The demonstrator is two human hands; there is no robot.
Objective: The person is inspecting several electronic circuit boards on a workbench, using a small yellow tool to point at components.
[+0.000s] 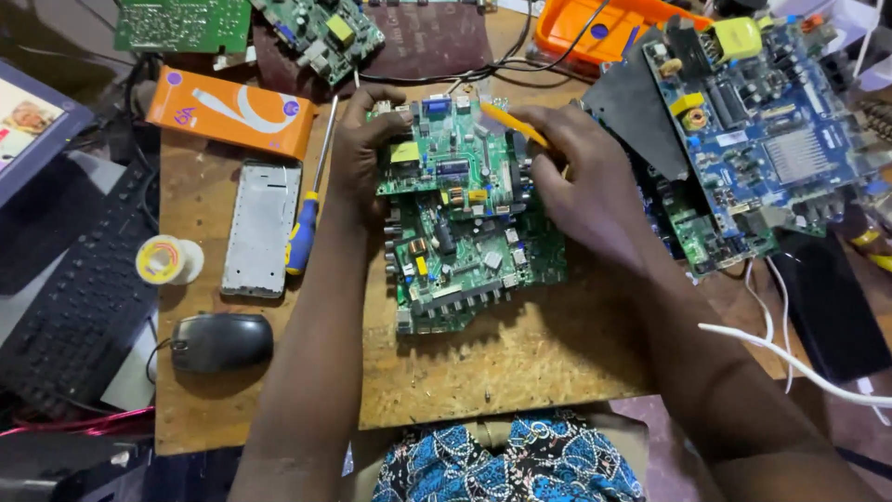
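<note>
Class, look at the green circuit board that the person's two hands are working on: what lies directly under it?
Under the upper green board lies a second green circuit board, resting on the wooden worktop. Its lower part shows; its upper part is covered by the top board and the right hand.

Green circuit boards (pixel 465 200), a blue board (pixel 762 139), an orange box (pixel 232 112), a blue-and-yellow-handled screwdriver (pixel 302 232), blue patterned cloth (pixel 506 465).
</note>
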